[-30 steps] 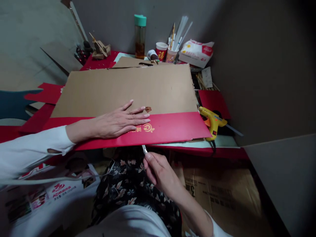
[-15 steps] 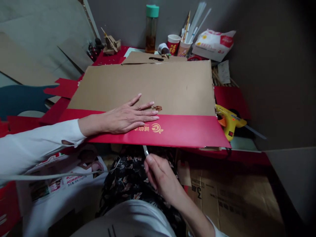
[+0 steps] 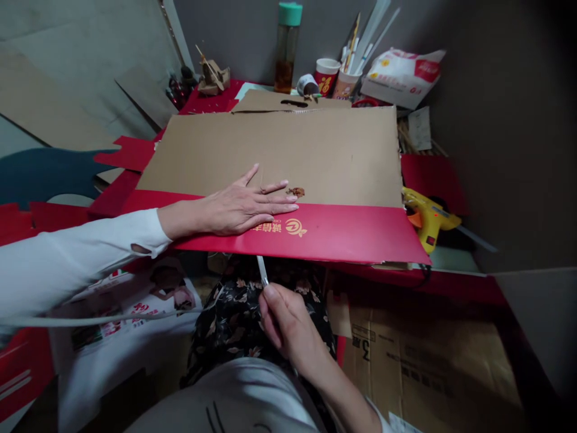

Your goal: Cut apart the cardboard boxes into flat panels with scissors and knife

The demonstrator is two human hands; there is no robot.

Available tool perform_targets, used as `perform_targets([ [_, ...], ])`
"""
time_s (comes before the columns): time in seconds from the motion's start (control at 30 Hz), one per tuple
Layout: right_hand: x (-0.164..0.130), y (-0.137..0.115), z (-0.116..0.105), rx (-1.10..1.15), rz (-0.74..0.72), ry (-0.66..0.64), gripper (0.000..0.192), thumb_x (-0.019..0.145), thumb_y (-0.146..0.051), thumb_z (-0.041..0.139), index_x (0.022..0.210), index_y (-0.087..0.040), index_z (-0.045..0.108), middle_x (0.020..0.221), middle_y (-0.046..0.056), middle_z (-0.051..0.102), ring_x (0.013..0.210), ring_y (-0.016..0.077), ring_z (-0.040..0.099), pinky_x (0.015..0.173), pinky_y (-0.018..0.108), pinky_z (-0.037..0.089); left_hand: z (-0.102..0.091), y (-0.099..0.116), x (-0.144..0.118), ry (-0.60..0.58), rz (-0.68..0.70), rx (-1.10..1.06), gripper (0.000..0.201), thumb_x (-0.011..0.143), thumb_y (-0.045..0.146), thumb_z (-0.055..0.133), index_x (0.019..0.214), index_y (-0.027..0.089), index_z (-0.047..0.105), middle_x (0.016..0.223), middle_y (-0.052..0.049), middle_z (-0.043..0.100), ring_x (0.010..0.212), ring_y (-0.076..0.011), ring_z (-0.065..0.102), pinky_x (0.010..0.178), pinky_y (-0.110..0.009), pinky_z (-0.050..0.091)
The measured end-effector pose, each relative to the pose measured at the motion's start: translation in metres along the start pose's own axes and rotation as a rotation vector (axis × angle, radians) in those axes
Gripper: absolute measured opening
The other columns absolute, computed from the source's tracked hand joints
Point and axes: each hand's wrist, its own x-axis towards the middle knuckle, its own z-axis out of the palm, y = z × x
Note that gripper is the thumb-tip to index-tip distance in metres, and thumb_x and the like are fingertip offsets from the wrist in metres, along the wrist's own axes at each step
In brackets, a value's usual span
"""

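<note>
The left hand (image 3: pixel 238 207) lies flat, fingers spread and holding nothing, on a large cardboard sheet (image 3: pixel 288 153), with its fingertips at the line where the brown face meets the red printed strip (image 3: pixel 324 234) along the near edge. The sheet lies across the desk (image 3: pixel 451 258) and juts out over the person's lap. Just beyond the fingertips sits a small brown scrap (image 3: pixel 296 192) on the brown face.

Below the sheet's near edge, the right hand (image 3: pixel 286 328) has its grip closed on a thin blade (image 3: pixel 262 270), probably a craft knife, though the handle is hidden in the fist. The blade's tip points up at the underside of the red strip, touching or just short of it.

A yellow glue gun (image 3: pixel 428 216) rests at the sheet's right corner. At the back stand a green-capped bottle (image 3: pixel 287 39), two paper cups (image 3: pixel 336 77) holding sticks, and a white packet (image 3: pixel 401 71).
</note>
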Motion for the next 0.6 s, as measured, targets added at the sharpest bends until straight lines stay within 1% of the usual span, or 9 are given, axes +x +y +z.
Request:
perform_targets([
  [0.07, -0.008, 0.002, 0.000, -0.007, 0.025, -0.005, 0.050, 0.106, -0.052, 0.034, 0.069, -0.022, 0.048, 0.043, -0.008, 0.041, 0.042, 0.0091, 0.032, 0.049, 0.023, 0.029, 0.000, 0.001, 0.000, -0.009, -0.007, 0.033, 0.053, 0.106, 0.037, 0.027, 0.158, 0.044, 0.026, 0.164, 0.009, 0.033, 0.157, -0.0176, 0.016, 0.124, -0.051, -0.020],
  [0.13, -0.005, -0.001, 0.000, -0.008, 0.020, -0.005, 0.049, 0.106, -0.050, 0.035, 0.068, -0.021, 0.048, 0.043, -0.008, 0.041, 0.042, 0.0088, 0.033, 0.049, 0.023, 0.029, 0.000, 0.001, 0.000, -0.018, -0.016, 0.056, 0.052, 0.106, 0.039, 0.023, 0.158, 0.042, 0.026, 0.165, 0.008, 0.032, 0.157, -0.0169, 0.014, 0.124, -0.050, -0.020],
  [0.3, 0.027, -0.012, 0.006, 0.134, -0.047, -0.012, 0.044, 0.104, -0.046, 0.039, 0.068, -0.022, 0.047, 0.040, -0.009, 0.037, 0.036, 0.0084, 0.030, 0.043, 0.023, 0.024, 0.000, 0.001, 0.000, -0.036, -0.039, 0.060, 0.052, 0.107, 0.043, 0.018, 0.158, 0.043, 0.026, 0.165, 0.008, 0.031, 0.157, -0.0180, 0.014, 0.123, -0.051, -0.021],
  [0.37, 0.031, -0.010, 0.012, 0.160, -0.068, -0.001, 0.043, 0.104, -0.046, 0.039, 0.069, -0.022, 0.047, 0.040, -0.010, 0.036, 0.036, 0.0083, 0.030, 0.042, 0.023, 0.023, 0.000, 0.001, 0.000, -0.035, -0.037, 0.060, 0.052, 0.106, 0.044, 0.018, 0.158, 0.044, 0.024, 0.166, 0.009, 0.029, 0.157, -0.0181, 0.013, 0.123, -0.051, -0.021],
  [0.5, 0.010, 0.001, 0.020, 0.120, -0.025, -0.009, 0.048, 0.106, -0.048, 0.035, 0.067, -0.022, 0.047, 0.042, -0.009, 0.038, 0.040, 0.0081, 0.031, 0.045, 0.022, 0.026, 0.001, 0.001, 0.000, -0.041, -0.043, 0.053, 0.052, 0.107, 0.043, 0.019, 0.158, 0.043, 0.025, 0.167, 0.008, 0.028, 0.158, -0.0182, 0.012, 0.123, -0.052, -0.021],
  [0.6, -0.001, 0.003, 0.018, 0.075, 0.005, -0.030, 0.051, 0.107, -0.049, 0.035, 0.067, -0.021, 0.047, 0.045, -0.008, 0.040, 0.043, 0.0081, 0.032, 0.047, 0.022, 0.028, 0.002, 0.001, 0.000, -0.002, -0.017, 0.031, 0.052, 0.107, 0.040, 0.024, 0.158, 0.044, 0.025, 0.166, 0.008, 0.029, 0.157, -0.0193, 0.013, 0.124, -0.052, -0.020],
])
